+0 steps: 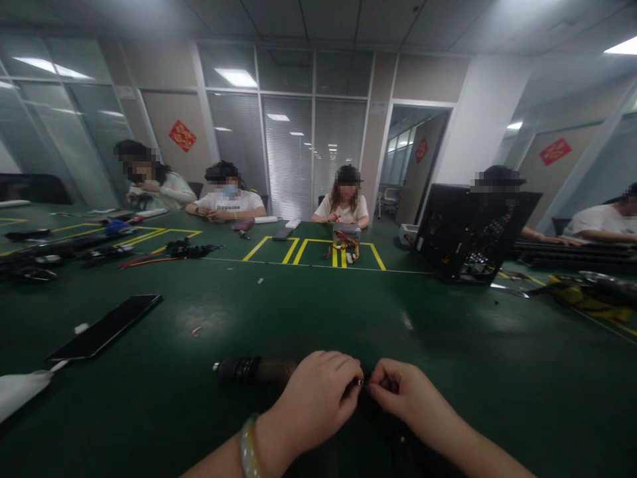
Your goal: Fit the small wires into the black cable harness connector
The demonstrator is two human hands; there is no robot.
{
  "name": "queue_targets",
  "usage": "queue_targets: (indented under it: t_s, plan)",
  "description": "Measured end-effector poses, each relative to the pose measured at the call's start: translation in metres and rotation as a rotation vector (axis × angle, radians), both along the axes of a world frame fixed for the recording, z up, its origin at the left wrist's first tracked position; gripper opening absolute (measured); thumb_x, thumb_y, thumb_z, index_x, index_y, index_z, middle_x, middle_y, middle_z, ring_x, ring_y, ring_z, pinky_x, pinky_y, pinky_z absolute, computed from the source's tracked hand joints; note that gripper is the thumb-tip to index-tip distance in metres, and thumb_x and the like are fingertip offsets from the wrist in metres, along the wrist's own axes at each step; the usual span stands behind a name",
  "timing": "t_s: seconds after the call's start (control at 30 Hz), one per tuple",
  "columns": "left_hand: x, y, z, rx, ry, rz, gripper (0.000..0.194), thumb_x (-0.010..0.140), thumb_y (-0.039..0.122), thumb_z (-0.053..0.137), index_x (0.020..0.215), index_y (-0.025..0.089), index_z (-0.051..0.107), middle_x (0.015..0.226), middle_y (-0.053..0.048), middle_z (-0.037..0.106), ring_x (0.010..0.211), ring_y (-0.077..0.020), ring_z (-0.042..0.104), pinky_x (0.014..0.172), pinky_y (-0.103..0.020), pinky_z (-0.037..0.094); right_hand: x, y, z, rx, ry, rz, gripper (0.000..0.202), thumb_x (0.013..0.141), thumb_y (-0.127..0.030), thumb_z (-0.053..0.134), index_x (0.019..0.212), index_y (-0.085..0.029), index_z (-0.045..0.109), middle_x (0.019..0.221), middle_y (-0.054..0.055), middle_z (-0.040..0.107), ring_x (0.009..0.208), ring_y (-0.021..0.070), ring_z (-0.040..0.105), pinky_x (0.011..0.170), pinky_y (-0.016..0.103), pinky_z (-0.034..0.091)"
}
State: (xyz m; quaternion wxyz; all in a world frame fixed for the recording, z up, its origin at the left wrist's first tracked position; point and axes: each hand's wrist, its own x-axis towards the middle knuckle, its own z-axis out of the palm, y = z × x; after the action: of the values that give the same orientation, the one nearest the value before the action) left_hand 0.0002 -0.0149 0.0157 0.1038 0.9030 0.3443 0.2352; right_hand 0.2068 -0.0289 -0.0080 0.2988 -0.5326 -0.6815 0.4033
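My left hand [323,392], with a pale bangle [250,448] at its wrist, is closed, its fingertips around a tiny metallic-tipped piece [360,382] too small to name. Just to its right, my right hand [405,395] pinches with thumb and index finger; what it holds is dark and unclear. The two hands nearly touch. A dark cylindrical tool [253,370] with a metal tip lies on the green table, pointing left, its right end hidden behind my left hand. Dark shapes below my hands are too dim to make out.
A phone [107,326] with a white item at its end lies left on the green table [213,425]. Cable bundles [184,251] lie back left. A black computer case [448,232] stands back right. A power supply [347,234] sits near a person across the table; several other people sit around.
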Motion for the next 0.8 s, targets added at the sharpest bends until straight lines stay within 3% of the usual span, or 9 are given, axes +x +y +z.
queue_targets:
  t_s: [0.2,0.43,0.63,0.8]
  plan:
    - [0.0004,-0.0007,-0.0010,0.009,-0.014,0.006,0.011,0.084,0.016,0.059,0.093,0.022,0.061,0.101,-0.001,0.067,0.098,-0.0204,0.061,0.092,-0.038,0.045,-0.0007,-0.0005,0.0016,0.005,-0.013,0.001,0.008,0.083,-0.020,0.059,0.077,-0.016,0.061,0.064,-0.004,0.057,0.058,0.0105,0.050,0.051,0.018,0.035]
    - [-0.0009,0.0020,-0.0081,0.070,-0.063,-0.009,0.011,0.085,0.020,0.059,0.095,0.022,0.061,0.117,-0.001,0.065,0.116,-0.0201,0.054,0.110,-0.044,0.032,-0.0011,-0.0011,0.0034,0.011,-0.039,-0.003,0.007,0.082,-0.021,0.059,0.077,-0.016,0.061,0.064,-0.004,0.058,0.058,0.0105,0.051,0.052,0.018,0.036]
    - [-0.0013,0.0017,-0.0051,0.094,-0.056,-0.018,0.008,0.085,0.019,0.057,0.092,0.022,0.060,0.124,-0.002,0.062,0.124,-0.0214,0.049,0.115,-0.050,0.021,0.0001,0.0002,0.0003,0.011,-0.041,-0.003,0.008,0.083,-0.021,0.059,0.078,-0.016,0.061,0.066,-0.003,0.059,0.059,0.0110,0.053,0.052,0.018,0.036]
    - [-0.0013,0.0016,-0.0031,0.107,-0.045,-0.032,0.011,0.085,0.019,0.058,0.095,0.022,0.061,0.125,-0.003,0.061,0.126,-0.0230,0.047,0.115,-0.052,0.019,0.0000,-0.0001,-0.0001,0.015,-0.025,0.005,0.007,0.083,-0.021,0.059,0.077,-0.017,0.061,0.066,-0.003,0.058,0.060,0.0110,0.052,0.052,0.018,0.036]
